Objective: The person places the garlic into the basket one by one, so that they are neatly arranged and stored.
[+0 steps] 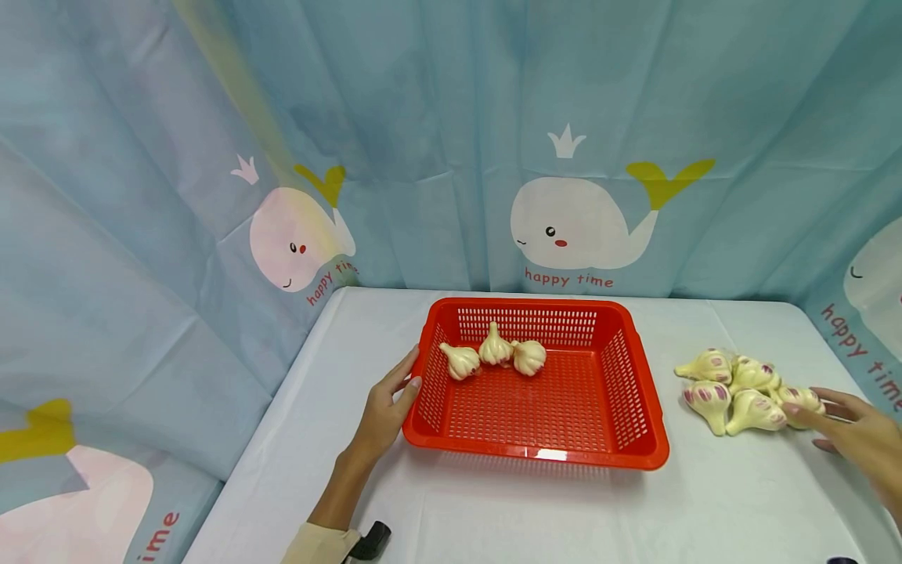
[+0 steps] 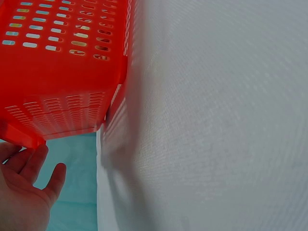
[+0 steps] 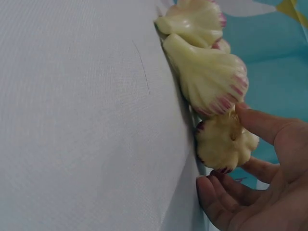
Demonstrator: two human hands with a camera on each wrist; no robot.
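Observation:
My left hand [image 1: 384, 415] touches the left rim of a red plastic basket [image 1: 535, 453] with its fingers; in the left wrist view the thumb stands apart from the basket [image 2: 53, 77]. Three cream garlic bulbs [image 1: 496, 346] lie inside, toward the back left. On the right, my right hand [image 1: 856, 431] reaches around the rightmost bulb of a group of purple-streaked garlic bulbs [image 1: 755, 411]. In the right wrist view, that garlic bulb [image 3: 224, 144] sits between the thumb and the loosely spread fingers, the thumb tip close to the neighbouring bulb.
A white cloth covers the table [image 1: 535, 517]. Blue curtains [image 1: 437, 227] printed with whales hang behind and at both sides. A dark wrist strap [image 1: 369, 540] shows at the left sleeve. White table lies between the basket and the garlic group.

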